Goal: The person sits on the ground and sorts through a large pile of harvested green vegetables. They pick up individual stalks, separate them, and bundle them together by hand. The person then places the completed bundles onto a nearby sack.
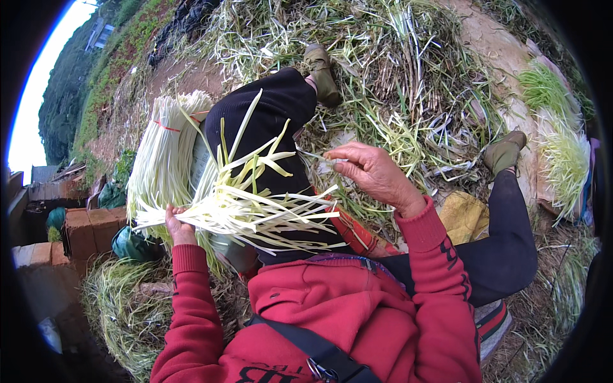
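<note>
My left hand (180, 227) grips a loose bunch of pale blanched chives (239, 208) near its white end. The yellowish leaf tips fan out to the right across my black-trousered thigh. To the right of the bunch, my right hand (371, 172) is raised with thumb and forefinger pinched on a thin pale strip (313, 155), which points left. Beyond my left hand stands a thick bundle of white chives (160, 153), bound near its top with red bands (166, 127).
Leaf trimmings (383, 81) cover the ground ahead, around my shoes. More chives (560, 139) lie at the far right. A yellow woven sack (463, 215) sits between my legs. Reddish blocks (91, 230) and a teal bag (134, 244) are at the left, beside another heap of trimmings (127, 311).
</note>
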{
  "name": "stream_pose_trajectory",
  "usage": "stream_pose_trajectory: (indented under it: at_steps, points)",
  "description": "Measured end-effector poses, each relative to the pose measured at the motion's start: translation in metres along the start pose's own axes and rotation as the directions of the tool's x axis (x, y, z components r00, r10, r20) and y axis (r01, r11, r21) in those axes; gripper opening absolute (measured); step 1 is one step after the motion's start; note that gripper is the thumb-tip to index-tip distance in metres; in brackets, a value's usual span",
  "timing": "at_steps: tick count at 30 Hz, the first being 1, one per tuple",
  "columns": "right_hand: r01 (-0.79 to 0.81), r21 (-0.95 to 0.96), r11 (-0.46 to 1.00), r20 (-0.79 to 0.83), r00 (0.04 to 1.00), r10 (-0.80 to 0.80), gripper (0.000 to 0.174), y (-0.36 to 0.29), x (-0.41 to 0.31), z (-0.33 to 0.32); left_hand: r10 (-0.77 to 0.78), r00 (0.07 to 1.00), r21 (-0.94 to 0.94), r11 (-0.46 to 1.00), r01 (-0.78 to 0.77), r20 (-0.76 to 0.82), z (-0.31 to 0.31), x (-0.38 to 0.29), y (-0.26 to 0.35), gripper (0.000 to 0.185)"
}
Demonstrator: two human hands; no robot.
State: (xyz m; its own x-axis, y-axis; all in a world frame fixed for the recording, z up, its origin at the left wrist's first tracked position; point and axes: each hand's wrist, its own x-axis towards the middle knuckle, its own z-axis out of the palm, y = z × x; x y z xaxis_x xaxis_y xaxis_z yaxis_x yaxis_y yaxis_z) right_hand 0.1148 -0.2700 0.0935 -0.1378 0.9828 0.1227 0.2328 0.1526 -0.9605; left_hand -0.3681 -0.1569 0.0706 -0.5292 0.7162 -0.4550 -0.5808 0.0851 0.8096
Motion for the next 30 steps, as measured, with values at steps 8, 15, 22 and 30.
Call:
stream_pose_trajectory:
  at_steps: [8, 15, 22, 30]
  points:
    - [-0.06, -0.236, 0.97, 0.138, 0.986, 0.094, 0.018, 0.011, -0.012, 0.045, 0.01, 1.0, -0.009, 1.0, -0.01, 0.027, 0.001, -0.002, 0.001, 0.033]
    - [-0.355, -0.524, 0.774, -0.252, 0.933, 0.258, 0.024, 0.06, -0.03, 0.002, 0.246, 0.896, -0.273, 0.951, -0.148, 0.37, 0.031, -0.011, 0.112, 0.027]
    - [-0.275, 0.012, 0.961, -0.052, 0.96, 0.275, 0.017, 0.052, -0.038, 0.041, 0.342, 0.781, -0.304, 0.931, -0.204, 0.522, 0.109, -0.029, 0.193, 0.028]
    - [0.065, -0.086, 0.994, 0.07, 0.996, -0.059, 0.016, -0.006, -0.04, 0.059, 0.322, 0.843, -0.316, 0.929, -0.193, 0.43, 0.101, -0.006, 0.211, 0.026]
